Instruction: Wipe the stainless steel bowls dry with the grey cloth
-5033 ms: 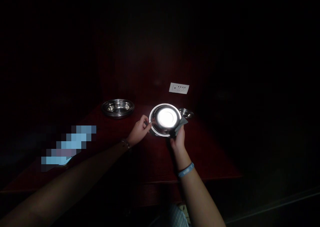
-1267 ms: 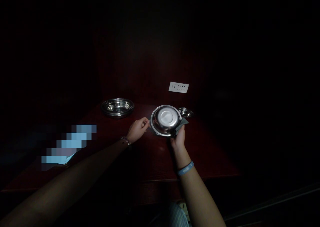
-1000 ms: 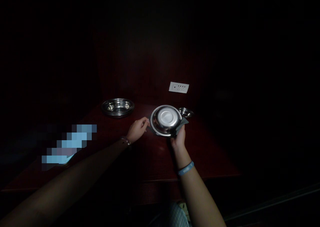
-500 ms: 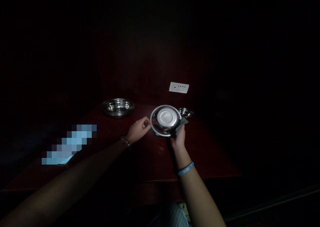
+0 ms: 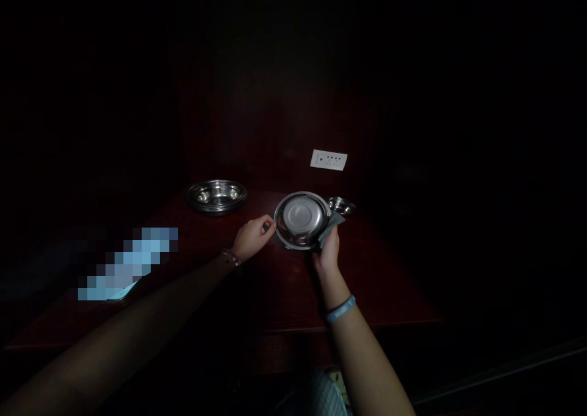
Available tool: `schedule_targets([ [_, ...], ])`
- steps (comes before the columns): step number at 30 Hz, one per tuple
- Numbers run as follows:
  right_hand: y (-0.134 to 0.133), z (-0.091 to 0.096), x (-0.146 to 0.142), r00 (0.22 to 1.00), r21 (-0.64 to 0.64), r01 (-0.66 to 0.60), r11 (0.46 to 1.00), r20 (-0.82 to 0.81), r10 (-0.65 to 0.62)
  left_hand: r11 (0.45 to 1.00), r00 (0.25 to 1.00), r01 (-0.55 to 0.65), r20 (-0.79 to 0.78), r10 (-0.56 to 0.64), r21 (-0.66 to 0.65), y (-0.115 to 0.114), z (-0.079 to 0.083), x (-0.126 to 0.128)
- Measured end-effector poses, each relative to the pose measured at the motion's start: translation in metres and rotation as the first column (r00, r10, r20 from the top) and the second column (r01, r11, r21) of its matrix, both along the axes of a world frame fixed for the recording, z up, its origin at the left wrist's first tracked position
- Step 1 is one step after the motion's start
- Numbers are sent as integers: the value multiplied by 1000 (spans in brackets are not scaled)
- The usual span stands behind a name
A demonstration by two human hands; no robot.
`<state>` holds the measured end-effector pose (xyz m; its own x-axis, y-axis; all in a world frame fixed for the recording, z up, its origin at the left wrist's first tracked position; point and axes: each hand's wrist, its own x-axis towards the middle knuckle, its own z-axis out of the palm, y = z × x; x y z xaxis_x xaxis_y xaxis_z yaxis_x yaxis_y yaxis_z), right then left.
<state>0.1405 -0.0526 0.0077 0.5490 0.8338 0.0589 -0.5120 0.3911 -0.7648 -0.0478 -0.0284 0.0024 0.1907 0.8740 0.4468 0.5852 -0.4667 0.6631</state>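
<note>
A shiny steel bowl [image 5: 300, 214] is held up above the table with its underside facing me. My left hand [image 5: 253, 237] pinches the bowl's left rim between thumb and fingers. At the lower right edge, my right hand [image 5: 329, 252] is closed on a grey-green cloth [image 5: 331, 229] pressed against the bowl; the cloth also shows a little below the bowl's lower rim. The right fingertips are hidden behind cloth and bowl.
Stacked steel bowls [image 5: 217, 197] stand at the back left of the dark red table [image 5: 284, 293]. Behind the held bowl, to the right, sits a smaller steel bowl [image 5: 342, 206]. A white socket panel [image 5: 329, 159] is on the wall. A blurred-out glowing object [image 5: 126, 272] lies left.
The held bowl has tilted and shifted slightly to the left, and more of the cloth shows at its right edge. Both hands keep nearly the same place.
</note>
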Motion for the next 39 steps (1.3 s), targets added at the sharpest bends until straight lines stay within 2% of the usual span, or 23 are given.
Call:
schedule_targets([
  [11, 1, 0, -1, 1000, -10, 24, 1000, -10, -24, 1000, 999, 0, -47, -1, -27, 0, 0, -2],
  [16, 3, -3, 2, 1000, -5, -4, 1000, 31, 5, 999, 999, 34, -10, -34, -40, 3, -2, -2],
  [20, 5, -5, 4, 1000, 1, 16, 1000, -1, -16, 996, 997, 69, 37, -67, -50, 6, -6, -2],
  [28, 12, -17, 13, 987, 17, -154, 988, -51, 154, 992, 980, 129, 151, -128, 1, 9, -9, 1],
  [39, 17, -22, 12, 989, 29, -124, 992, -74, 126, 991, 978, 136, 160, -134, 0, 8, -8, 2],
])
